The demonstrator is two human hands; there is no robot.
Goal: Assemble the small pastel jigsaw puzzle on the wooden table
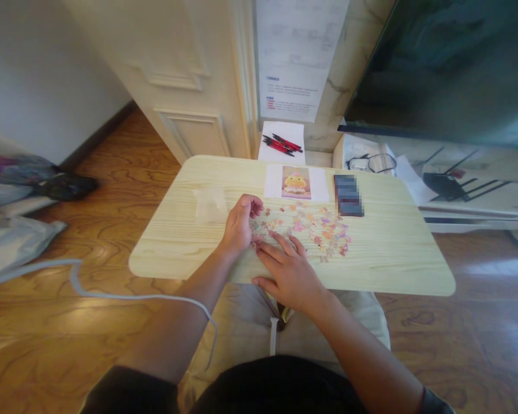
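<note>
Loose jigsaw puzzle pieces [328, 230] in pink, orange and purple are scattered over the middle of a light wooden table [392, 253]. My left hand [242, 223] stands on its edge at the left side of the pieces, fingers curled loosely inward; whether it holds a piece is hidden. Palm down, my right hand [291, 267] lies at the table's near edge with its fingers spread, the fingertips touching pieces close to the left hand. Beyond the pieces lies a picture card [296, 183] of a yellow figure on a white sheet.
A translucent bag [210, 204] lies on the table's left, a dark pixelated phone-like object [349, 195] at the back right. Red and black pens [281, 145] rest on paper past the far edge. A grey cable [147, 296] crosses in front of my left forearm.
</note>
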